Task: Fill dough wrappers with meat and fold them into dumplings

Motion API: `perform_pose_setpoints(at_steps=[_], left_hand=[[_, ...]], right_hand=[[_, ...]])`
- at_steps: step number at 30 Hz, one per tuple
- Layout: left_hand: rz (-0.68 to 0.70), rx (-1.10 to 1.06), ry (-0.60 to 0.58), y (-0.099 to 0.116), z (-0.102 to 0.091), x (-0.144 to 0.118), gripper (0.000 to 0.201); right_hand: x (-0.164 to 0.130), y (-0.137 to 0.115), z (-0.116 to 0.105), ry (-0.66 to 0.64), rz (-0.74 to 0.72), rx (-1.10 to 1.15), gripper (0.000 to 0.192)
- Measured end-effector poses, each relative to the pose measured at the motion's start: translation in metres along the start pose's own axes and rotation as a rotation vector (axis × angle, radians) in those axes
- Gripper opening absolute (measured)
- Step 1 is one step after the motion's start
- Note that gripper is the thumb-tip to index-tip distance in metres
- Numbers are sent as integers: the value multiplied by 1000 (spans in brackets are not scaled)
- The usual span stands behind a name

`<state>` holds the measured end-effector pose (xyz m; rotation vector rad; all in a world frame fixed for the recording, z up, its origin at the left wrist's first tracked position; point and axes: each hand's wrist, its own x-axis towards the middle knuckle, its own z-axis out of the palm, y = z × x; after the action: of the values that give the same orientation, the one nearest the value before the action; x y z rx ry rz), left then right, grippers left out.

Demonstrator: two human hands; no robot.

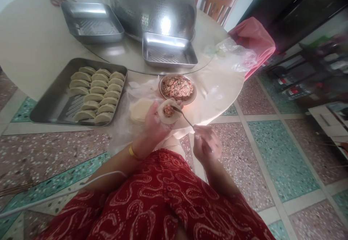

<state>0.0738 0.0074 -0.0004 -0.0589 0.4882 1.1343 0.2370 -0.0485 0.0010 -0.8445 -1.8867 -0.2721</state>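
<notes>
On the fingers and palm of my left hand [155,124] rests a round dumpling wrapper [162,118], with a lump of minced filling [168,111] at its middle. My right hand [207,144] is closed round the handle of a metal spoon [187,119], whose tip touches the filling. Just beyond the wrapper stands a bowl [194,96] heaped with more minced filling flecked with green. A stack of wrappers [140,111] lies on clear plastic left of my left hand. Several folded dumplings [89,97] sit in rows in a metal tray [49,106] farther left.
Two more metal trays, one at the back left [92,35] and one nearer the middle [170,65], stand before a large domed metal lid [152,8]. Red scissors [57,1] lie at the far left. A pink bag [255,37] and clear plastic [236,53] are at the table's right edge.
</notes>
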Motion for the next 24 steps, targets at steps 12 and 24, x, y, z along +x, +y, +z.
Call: perform_pose_setpoints(at_steps=[12, 24], left_hand=[[-3, 2, -7, 0, 1, -1, 56], [-137, 25, 116, -5, -19, -5, 52]], right_hand=[[-1, 3, 1, -50, -70, 43, 24], [5, 76, 11, -32, 231, -32, 15]])
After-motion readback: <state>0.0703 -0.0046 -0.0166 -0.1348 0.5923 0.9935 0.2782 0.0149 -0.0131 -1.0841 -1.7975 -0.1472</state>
